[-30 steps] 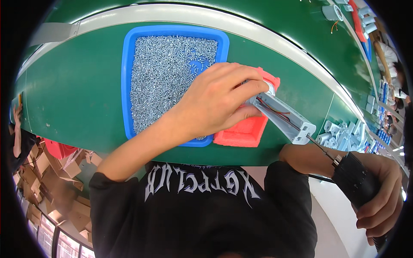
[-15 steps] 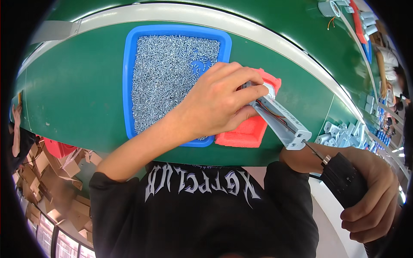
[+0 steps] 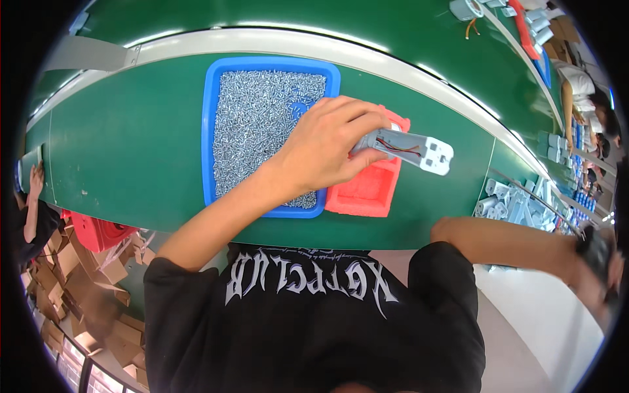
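**Holds housing (image 3: 415,144) in left fingers (image 3: 364,123), driver (image 3: 593,253) in right fingers (image 3: 615,270)**

Grips the housing by one end over the red tray (image 3: 359,188), with wires (image 3: 398,149) inside and the holed end rightward. Clasps the driver, blurred, at far right, with the bit (image 3: 549,208) clear of the housing. Crosses the bin (image 3: 208,131) of screws (image 3: 255,124) with the forearm (image 3: 223,226). Has grey parts (image 3: 517,204) rightward on the tabletop (image 3: 118,144).

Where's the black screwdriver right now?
In the head view, the black screwdriver is near the far right edge, blurred, in the right hand; its shaft points up-left across the pile of grey parts.
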A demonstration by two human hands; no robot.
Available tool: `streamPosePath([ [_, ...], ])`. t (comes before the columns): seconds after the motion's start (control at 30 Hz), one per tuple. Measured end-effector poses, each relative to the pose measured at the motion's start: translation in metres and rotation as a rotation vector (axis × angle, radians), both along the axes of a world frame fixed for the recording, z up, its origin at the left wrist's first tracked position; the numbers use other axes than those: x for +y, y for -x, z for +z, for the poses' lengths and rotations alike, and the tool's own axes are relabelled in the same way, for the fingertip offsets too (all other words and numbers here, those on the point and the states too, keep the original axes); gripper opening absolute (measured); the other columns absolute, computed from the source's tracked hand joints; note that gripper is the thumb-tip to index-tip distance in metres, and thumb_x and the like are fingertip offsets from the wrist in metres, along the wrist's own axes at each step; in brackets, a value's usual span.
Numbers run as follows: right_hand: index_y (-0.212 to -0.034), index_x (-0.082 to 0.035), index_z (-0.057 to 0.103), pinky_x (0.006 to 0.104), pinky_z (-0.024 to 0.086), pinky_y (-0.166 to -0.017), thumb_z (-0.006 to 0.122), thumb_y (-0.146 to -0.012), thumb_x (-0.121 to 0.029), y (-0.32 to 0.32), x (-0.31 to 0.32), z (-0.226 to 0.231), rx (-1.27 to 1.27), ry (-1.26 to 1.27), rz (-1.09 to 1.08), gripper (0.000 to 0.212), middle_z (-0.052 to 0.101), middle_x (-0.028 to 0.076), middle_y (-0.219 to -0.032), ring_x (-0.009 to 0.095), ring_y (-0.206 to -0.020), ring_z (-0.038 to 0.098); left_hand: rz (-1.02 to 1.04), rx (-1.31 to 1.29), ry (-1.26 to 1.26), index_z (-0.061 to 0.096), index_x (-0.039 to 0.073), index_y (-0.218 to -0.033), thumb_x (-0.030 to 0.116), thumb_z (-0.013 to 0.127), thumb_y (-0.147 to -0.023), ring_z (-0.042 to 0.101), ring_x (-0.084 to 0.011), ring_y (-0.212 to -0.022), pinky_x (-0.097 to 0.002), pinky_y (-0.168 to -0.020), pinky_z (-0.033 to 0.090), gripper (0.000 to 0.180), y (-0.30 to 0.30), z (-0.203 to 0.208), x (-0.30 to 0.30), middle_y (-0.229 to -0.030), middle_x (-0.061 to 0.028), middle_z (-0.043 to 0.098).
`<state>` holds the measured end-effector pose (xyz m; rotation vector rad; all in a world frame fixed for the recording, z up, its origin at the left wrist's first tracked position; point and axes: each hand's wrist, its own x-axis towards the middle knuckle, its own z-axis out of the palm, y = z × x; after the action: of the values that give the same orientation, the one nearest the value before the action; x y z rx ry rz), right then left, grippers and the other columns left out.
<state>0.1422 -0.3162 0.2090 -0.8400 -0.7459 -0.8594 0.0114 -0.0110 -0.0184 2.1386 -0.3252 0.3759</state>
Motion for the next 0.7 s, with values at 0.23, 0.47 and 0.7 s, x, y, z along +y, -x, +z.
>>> streamPosePath([
  [0.23, -0.106, 0.0, 0.051, 0.0247, 0.049, -0.06, 0.063, -0.09, -0.019, -0.022, 0.003, -0.163, 1.191, 0.784, -0.168, 0.028, 0.059, 0.007, -0.071, 0.014, -0.057, 0.056, -0.008, 0.07, 0.303, 0.062, 0.008, -0.117, 0.025, 0.064, -0.088, 0.058, -0.0279, -0.09, -0.0374, -0.085, 0.046, 0.033, -0.029, 0.028, 0.016, -0.107, -0.0105, 0.06],
  [0.47, -0.127, 0.0, 0.049, 0.0384, 0.051, -0.08, 0.068, -0.084, -0.026, -0.002, -0.027, -0.269, 0.939, 1.461, -0.822, 0.054, 0.062, 0.02, -0.097, 0.03, -0.088, 0.062, 0.186, -0.013, -0.992, 0.056, 0.016, -0.135, 0.027, 0.064, -0.089, 0.059, -0.0273, -0.1, -0.0404, -0.09, 0.047, 0.048, -0.136, 0.052, 0.177, -0.114, -0.007, 0.059],
  [0.7, -0.135, -0.004, 0.05, 0.0393, 0.049, -0.09, 0.068, -0.085, -0.027, -0.104, 0.032, -0.201, 0.71, 1.364, -0.492, 0.058, 0.061, 0.019, -0.12, 0.033, -0.105, 0.061, 0.212, 0.153, -1.153, 0.047, 0.019, -0.143, 0.032, 0.074, -0.079, 0.057, -0.0295, -0.114, -0.04, -0.098, 0.045, 0.072, -0.198, 0.043, 0.184, -0.127, -0.0078, 0.057],
])
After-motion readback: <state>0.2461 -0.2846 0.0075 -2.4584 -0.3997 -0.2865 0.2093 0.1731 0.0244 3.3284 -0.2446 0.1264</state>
